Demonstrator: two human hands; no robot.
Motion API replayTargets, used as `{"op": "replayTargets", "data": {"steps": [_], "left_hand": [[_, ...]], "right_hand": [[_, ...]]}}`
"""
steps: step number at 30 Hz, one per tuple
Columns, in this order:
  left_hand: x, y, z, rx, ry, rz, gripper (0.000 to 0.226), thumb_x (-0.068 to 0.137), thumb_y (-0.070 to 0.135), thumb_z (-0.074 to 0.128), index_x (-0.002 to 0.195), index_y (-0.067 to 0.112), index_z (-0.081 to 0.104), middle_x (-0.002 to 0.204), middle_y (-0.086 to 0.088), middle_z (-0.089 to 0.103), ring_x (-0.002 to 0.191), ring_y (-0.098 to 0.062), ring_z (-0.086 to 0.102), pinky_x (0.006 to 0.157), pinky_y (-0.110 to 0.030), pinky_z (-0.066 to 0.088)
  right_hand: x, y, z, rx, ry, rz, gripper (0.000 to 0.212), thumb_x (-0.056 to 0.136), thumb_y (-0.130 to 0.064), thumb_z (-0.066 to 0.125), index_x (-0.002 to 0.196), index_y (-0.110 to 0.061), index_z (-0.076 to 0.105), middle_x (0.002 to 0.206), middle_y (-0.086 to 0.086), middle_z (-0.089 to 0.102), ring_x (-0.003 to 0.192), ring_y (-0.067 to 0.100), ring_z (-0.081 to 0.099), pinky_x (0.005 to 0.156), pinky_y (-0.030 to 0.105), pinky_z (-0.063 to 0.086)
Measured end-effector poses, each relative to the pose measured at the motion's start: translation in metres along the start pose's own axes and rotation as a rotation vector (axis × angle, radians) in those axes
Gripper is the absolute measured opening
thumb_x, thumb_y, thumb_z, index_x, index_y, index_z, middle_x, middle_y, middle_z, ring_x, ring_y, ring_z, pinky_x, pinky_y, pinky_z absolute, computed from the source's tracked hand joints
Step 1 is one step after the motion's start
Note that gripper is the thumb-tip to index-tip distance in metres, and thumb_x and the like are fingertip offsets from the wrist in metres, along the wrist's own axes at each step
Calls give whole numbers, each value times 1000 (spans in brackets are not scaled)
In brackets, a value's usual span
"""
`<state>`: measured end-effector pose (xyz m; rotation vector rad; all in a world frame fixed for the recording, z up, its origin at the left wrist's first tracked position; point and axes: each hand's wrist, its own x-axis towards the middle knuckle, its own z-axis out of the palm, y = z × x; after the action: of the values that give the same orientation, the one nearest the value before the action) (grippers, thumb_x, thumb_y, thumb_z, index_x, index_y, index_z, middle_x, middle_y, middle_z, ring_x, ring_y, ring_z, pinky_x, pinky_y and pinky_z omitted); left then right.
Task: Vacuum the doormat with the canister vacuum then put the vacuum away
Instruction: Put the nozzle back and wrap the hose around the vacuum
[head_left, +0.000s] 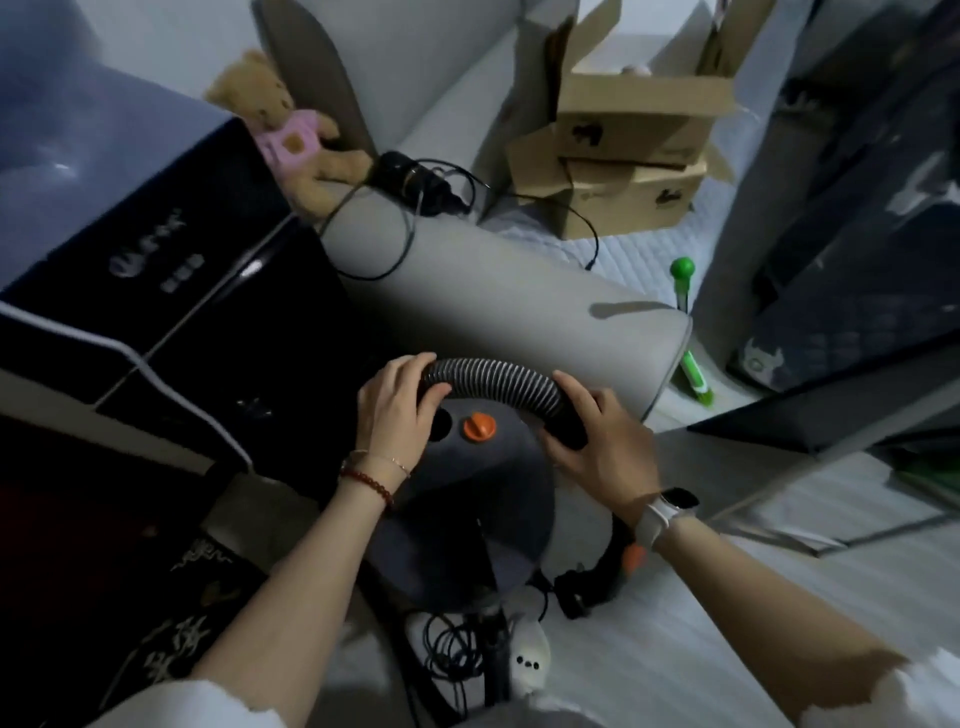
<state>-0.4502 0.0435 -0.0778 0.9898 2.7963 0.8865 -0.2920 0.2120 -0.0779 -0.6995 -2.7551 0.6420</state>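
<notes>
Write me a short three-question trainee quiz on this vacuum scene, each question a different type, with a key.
1. True or false: both hands grip the ribbed hose.
2. Multiple choice: the orange knob sits on A) the cardboard boxes, B) the dark vacuum body, C) the teddy bear.
3. Fill in: the right hand holds the hose at its black ____.

Key
1. True: the left hand holds one end of the arch and the right hand the other.
2. B.
3. End cuff, close to the vacuum body.
</notes>
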Motion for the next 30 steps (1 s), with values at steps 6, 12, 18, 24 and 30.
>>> {"op": "replayTargets", "data": {"steps": [6, 12, 18, 24, 30], "left_hand": [[20, -11, 88, 116, -340, -144, 65, 95, 37, 44, 149, 23, 11, 157, -6, 8, 144, -30, 8, 115, -47, 16], [-20, -33, 138, 189, -593, -280, 67, 95, 44, 39, 149, 27, 4, 158, -5, -2, 145, -28, -2, 117, -48, 8], [-51, -26, 144, 132, -493, -328, 62, 95, 34, 44, 148, 23, 13, 157, -3, 10, 146, -23, 0, 118, -47, 1], [-106, -10, 132, 50, -394, -193, 53, 92, 25, 48, 142, 14, 35, 154, -8, 23, 145, -27, 8, 117, -48, 4], [-168, -3, 123, -228, -469, -195, 51, 90, 27, 51, 137, 8, 43, 149, -11, 31, 139, -27, 27, 115, -37, 24]], "right_hand": [[16, 63, 51, 15, 36, 387, 65, 83, -43, 60, 141, -29, 33, 108, 14, 54, 87, 36, 60, 68, 39, 48], [-10, 108, 78, -54, -80, 410, 67, 84, -42, 60, 143, -27, 30, 113, 16, 57, 92, 32, 60, 65, 29, 39], [-44, 99, 81, 2, -208, 466, 58, 81, -47, 55, 133, -37, 32, 108, 3, 62, 90, 25, 62, 64, 29, 41], [-110, 92, 55, 42, -88, 686, 55, 81, -42, 58, 130, -33, 37, 103, 0, 65, 89, 25, 62, 63, 28, 39], [-178, 58, 45, 17, 54, 682, 58, 79, -45, 59, 131, -34, 36, 112, 2, 64, 96, 28, 61, 71, 33, 45]]}}
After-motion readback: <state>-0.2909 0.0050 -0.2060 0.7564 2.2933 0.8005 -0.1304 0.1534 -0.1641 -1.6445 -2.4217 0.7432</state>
